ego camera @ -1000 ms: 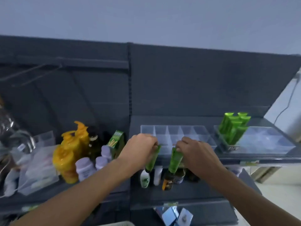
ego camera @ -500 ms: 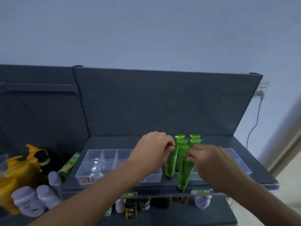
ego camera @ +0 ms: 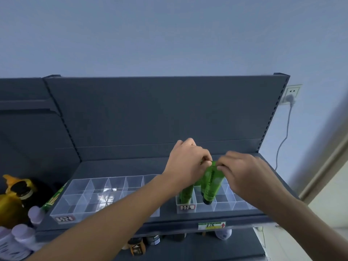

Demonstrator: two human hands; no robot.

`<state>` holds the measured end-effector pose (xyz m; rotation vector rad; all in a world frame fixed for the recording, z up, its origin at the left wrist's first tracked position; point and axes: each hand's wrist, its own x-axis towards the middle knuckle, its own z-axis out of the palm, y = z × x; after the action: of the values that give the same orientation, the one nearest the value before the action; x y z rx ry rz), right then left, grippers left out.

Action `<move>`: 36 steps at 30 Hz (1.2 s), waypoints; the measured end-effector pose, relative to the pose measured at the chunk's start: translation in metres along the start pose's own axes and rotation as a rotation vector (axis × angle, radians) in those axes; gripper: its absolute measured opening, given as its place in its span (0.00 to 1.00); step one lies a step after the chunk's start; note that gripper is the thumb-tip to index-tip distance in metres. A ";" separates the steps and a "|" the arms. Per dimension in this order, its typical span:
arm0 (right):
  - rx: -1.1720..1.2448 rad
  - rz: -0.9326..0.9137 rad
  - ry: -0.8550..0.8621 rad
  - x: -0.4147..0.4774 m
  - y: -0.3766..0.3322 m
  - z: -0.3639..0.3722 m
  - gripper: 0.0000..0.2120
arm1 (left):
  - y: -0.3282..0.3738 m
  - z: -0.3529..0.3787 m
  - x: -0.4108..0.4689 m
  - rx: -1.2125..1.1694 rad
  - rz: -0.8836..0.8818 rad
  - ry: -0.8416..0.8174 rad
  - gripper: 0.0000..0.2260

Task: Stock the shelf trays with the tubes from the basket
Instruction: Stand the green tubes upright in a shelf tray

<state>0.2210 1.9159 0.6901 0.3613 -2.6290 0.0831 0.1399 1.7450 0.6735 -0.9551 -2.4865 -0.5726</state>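
Tube (ego camera: 211, 182) pinched between both hands (ego camera: 214, 163)

The trays (ego camera: 105, 194) are clear, glossy plastic with thin smooth dividers. The green tubes (ego camera: 211, 183) look like soft, slightly shiny plastic. The shelf (ego camera: 120, 166) is dark grey painted metal, matt and smooth.

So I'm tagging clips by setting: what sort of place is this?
Probably a shop: grey display shelving, a price label on its edge, and divided clear trays of products.
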 end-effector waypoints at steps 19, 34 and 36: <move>0.037 0.075 -0.257 0.002 0.002 0.063 0.09 | -0.021 0.052 -0.006 -0.072 -0.090 -0.045 0.05; -0.084 0.137 -0.218 0.016 -0.030 0.039 0.10 | -0.035 0.026 -0.029 -0.052 -0.052 0.056 0.08; -0.082 0.132 -0.161 0.024 -0.047 0.036 0.08 | -0.046 0.008 -0.042 -0.030 -0.060 0.066 0.08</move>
<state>0.1972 1.8601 0.6689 0.1719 -2.8032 -0.0111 0.1347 1.6956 0.6346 -0.8609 -2.4610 -0.6522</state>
